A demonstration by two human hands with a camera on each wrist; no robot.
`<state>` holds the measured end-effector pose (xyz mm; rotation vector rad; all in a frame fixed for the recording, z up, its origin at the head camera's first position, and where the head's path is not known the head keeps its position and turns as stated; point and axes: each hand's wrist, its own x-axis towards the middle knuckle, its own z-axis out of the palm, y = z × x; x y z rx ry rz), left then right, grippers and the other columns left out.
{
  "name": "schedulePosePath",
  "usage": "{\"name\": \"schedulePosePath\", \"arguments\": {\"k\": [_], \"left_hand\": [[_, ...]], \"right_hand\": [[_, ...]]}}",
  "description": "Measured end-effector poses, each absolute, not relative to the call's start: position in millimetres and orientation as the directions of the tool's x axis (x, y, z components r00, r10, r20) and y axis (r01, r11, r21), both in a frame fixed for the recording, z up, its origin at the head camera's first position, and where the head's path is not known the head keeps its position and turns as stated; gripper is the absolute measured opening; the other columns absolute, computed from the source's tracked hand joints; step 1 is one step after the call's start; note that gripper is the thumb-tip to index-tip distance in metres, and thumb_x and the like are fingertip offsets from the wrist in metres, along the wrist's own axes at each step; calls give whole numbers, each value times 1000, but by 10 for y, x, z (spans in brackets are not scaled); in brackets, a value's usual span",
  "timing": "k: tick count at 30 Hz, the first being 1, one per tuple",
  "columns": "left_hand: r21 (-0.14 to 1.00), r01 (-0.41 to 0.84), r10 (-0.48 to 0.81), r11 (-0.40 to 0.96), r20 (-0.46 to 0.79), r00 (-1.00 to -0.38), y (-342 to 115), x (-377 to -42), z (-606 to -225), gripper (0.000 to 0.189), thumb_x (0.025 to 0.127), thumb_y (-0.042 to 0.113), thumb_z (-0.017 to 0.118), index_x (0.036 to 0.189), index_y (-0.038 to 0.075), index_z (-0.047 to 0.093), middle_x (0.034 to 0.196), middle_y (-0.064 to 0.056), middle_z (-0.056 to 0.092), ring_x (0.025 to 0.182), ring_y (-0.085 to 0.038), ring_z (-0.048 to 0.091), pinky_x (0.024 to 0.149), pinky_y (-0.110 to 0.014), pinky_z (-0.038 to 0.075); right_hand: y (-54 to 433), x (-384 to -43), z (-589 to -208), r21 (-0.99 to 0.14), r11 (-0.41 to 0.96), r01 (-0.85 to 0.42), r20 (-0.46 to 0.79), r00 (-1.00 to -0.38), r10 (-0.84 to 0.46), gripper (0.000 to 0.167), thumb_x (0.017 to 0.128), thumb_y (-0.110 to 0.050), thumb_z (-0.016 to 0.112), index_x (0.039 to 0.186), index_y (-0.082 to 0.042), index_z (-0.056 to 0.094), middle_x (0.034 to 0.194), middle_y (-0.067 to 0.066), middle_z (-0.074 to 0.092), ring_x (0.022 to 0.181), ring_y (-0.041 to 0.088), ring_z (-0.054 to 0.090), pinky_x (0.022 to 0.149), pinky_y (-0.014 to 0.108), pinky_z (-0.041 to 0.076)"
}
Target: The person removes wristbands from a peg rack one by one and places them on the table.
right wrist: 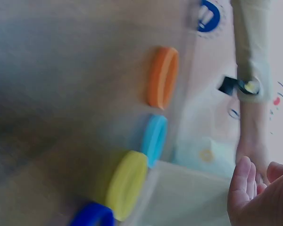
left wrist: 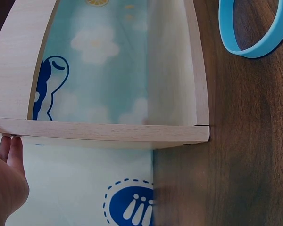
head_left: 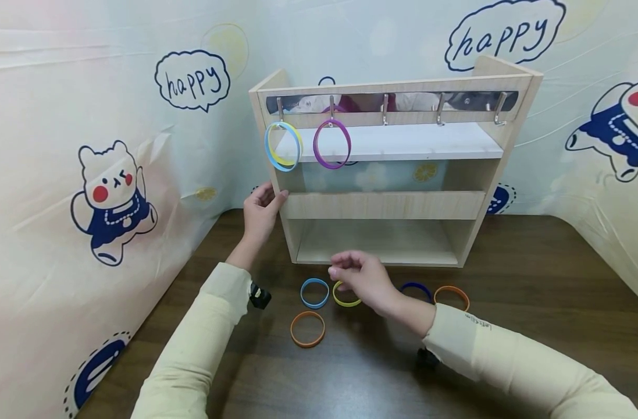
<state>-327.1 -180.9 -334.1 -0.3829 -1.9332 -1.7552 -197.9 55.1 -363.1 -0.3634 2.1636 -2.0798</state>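
A wooden shelf unit (head_left: pixel 384 205) has a row of metal hooks along its top. A light blue wristband (head_left: pixel 268 152) and a yellow wristband (head_left: pixel 298 137) hang from the leftmost hook, a purple wristband (head_left: pixel 316 145) from the second. My left hand (head_left: pixel 261 215) touches the shelf's left side panel, fingertips against its outer face (left wrist: pixel 9 153). Empty, my right hand (head_left: pixel 364 282) hovers with loosely bent fingers over a yellow wristband (head_left: pixel 345 303) on the table, partly covering it. Next to that lies another light blue wristband (head_left: pixel 314 306).
An orange wristband (head_left: pixel 307 344) lies nearer on the brown table (head_left: pixel 350 384). Right of the right hand lie a dark blue wristband (head_left: pixel 417 284) and a second orange wristband (head_left: pixel 452 288). A printed curtain (head_left: pixel 114 116) surrounds the table behind and at the sides.
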Motion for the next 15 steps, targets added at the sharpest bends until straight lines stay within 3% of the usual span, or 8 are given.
{"name": "schedulePosePath", "arguments": {"k": [5,15], "left_hand": [[847,520,-125,110,531,-838,-1810,-3263,-3338,37,89,26,72,120,6,67,118,-13,66,104,-21,63,88,-30,51],[847,514,-121,136,529,-840,-1818,-3261,-3343,38,91,23,70,123,4,64,118,-11,66,103,-20,62,89,-31,50]], "right_hand": [[605,-2064,-3412,-988,-48,-146,153,-967,-201,24,90,-1,68,113,3,63,102,15,65,91,28,67,72,39,56],[704,-2197,-2985,-956,-126,-264,276,-958,-82,32,92,-6,67,119,8,59,105,19,64,91,25,66,74,36,56]]}}
